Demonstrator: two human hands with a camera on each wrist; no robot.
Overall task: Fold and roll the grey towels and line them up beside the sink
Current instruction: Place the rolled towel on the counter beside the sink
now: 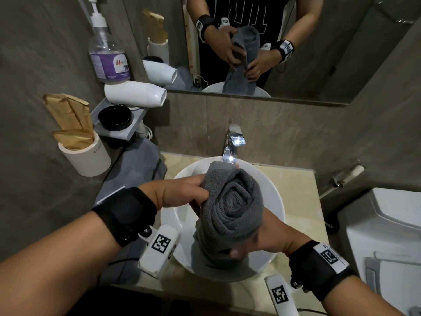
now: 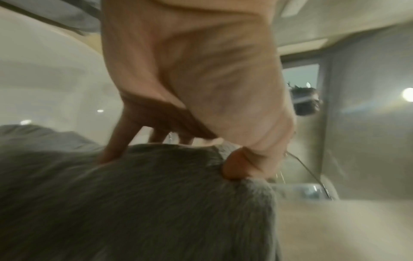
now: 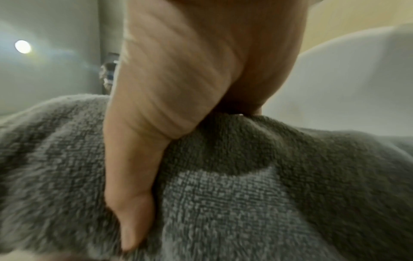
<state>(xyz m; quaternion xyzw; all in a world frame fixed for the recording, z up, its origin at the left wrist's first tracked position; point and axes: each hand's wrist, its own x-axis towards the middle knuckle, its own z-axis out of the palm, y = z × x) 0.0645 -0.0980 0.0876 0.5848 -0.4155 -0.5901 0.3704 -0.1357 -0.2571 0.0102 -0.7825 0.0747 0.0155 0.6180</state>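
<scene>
A grey towel [image 1: 232,208], partly rolled into a spiral, is held up above the white round sink [image 1: 276,201], its loose tail hanging into the bowl. My left hand [image 1: 182,192] grips the roll's upper left edge with fingers and thumb. My right hand [image 1: 259,240] holds the roll from below and the right, thumb on the near side. The left wrist view shows my left hand [image 2: 201,150] with fingers and thumb on the grey towel [image 2: 145,203]. In the right wrist view, the right hand [image 3: 143,176] has its thumb pressed into the towel [image 3: 245,194]. Another grey towel [image 1: 134,167] lies on the counter left of the sink.
A chrome tap [image 1: 232,144] stands behind the sink. Left of it are a white cup [image 1: 86,153] with brown paper packets, a small tray [image 1: 118,119] with a black dish, a white hair dryer [image 1: 136,93] and a soap pump bottle [image 1: 108,55]. A toilet [image 1: 382,242] stands at the right.
</scene>
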